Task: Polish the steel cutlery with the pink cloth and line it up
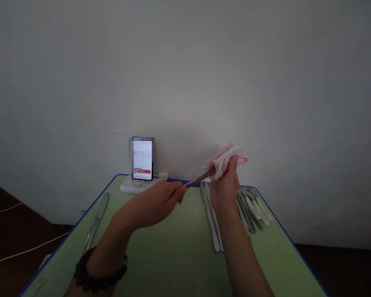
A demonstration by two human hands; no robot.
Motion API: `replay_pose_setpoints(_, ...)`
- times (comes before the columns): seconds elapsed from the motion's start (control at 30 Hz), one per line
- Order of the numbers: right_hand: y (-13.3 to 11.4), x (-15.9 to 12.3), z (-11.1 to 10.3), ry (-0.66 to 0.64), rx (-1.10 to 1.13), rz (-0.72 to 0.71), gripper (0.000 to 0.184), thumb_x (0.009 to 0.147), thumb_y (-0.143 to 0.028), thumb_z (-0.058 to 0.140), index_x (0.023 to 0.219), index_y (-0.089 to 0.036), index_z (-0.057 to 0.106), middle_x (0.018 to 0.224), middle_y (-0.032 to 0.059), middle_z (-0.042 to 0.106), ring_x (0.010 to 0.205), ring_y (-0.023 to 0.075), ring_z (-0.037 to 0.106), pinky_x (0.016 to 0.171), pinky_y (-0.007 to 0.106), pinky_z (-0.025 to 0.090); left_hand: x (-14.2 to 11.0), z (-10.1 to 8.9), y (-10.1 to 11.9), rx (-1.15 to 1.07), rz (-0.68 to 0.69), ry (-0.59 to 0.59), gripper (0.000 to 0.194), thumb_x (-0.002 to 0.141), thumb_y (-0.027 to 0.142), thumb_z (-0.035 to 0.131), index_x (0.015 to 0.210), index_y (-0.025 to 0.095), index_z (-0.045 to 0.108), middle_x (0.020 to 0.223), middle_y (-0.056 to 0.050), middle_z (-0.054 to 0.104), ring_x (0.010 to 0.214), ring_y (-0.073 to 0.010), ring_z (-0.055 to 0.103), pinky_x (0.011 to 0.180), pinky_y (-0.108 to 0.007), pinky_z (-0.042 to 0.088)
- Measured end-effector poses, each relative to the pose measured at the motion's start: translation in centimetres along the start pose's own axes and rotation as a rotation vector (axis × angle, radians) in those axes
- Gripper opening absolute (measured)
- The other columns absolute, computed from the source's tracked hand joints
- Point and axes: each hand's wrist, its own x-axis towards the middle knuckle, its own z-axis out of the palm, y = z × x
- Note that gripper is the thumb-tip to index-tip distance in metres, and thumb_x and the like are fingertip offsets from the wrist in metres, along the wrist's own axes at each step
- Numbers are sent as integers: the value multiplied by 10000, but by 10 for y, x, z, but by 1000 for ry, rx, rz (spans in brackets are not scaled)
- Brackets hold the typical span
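My left hand (pixel 160 200) is closed around the handle end of a metal table knife (pixel 198 179), held above the green table (pixel 160 247). The knife points up and to the right. My right hand (pixel 224 187) grips a pink and white cloth (pixel 226 159) that is wrapped round the far end of the knife, hiding the blade tip. A dark bead bracelet (pixel 95 278) sits on my left wrist.
One knife (pixel 96 220) lies alone on the table's left side. Two knives (pixel 212 218) lie side by side in the middle, and a heap of several more (pixel 253 208) at the right. A lit phone (pixel 142 159) stands on a white stand (pixel 132 185) by the wall.
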Motion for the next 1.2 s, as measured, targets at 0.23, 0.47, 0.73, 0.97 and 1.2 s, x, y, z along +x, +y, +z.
replay_pose_setpoints(0.23,18,-27,16,-132,-126,113,518,811,-651,437,674,-171,579,619,-6,587,553,118,496,549,247,396,8,7,0,-64,-3,87,368,946,383,252,693,204,452,609,26,462,567,-151,442,562,-281,301)
replay_pose_setpoints(0.47,21,-26,13,-172,-160,123,500,790,-648,472,678,-173,586,589,-16,565,549,130,488,566,271,399,6,3,-2,-60,-19,70,376,941,401,264,665,204,425,589,37,433,542,-136,407,543,-274,290)
replay_pose_setpoints(0.73,14,2,-1,-56,-25,22,498,788,-639,480,747,-159,602,636,2,610,591,135,554,586,269,438,0,-3,-6,-56,-24,-32,414,937,457,253,649,201,405,594,36,425,553,-132,411,532,-265,288)
replay_pose_setpoints(0.97,-3,-1,3,-9,134,86,391,820,-552,490,732,-182,582,602,-40,591,537,109,554,509,235,409,-4,-7,-10,-77,-22,-72,417,934,463,260,649,200,414,592,39,409,563,-130,412,534,-254,307)
replay_pose_setpoints(1.2,-7,2,1,-12,255,100,307,850,-470,475,744,-192,551,555,-70,568,477,86,536,485,214,385,-10,-16,-14,-129,-53,-133,415,916,493,274,646,203,398,591,44,376,551,-125,383,518,-244,315)
